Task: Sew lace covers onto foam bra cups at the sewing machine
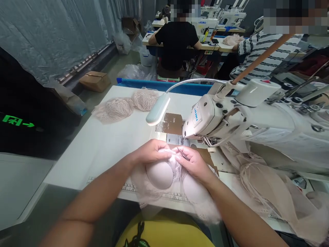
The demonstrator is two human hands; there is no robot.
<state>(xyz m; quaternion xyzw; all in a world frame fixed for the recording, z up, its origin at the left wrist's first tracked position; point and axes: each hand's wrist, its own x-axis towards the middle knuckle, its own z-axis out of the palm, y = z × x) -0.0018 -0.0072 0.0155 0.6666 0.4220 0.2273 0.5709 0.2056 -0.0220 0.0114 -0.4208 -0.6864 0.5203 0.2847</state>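
A pale pink bra [159, 175] with moulded cups and lace edging hangs over the table's front edge, in front of the sewing machine [203, 115]. My left hand [151, 151] pinches the top of its middle part between thumb and fingers. Close beside it, my right hand [191, 159] is closed on the same fabric. A slim dark metal tool [183, 153], like small thread snips, lies in the right hand's fingers; its tips are hard to make out. The needle area sits just beyond both hands.
Beige lace cups [119, 109] lie at the table's back left. A lamp [158, 109] on a bent neck hangs over the work. Beige mesh pieces [267, 185] are heaped on the right. Two people sit at machines beyond; a cardboard box [95, 81] is on the floor.
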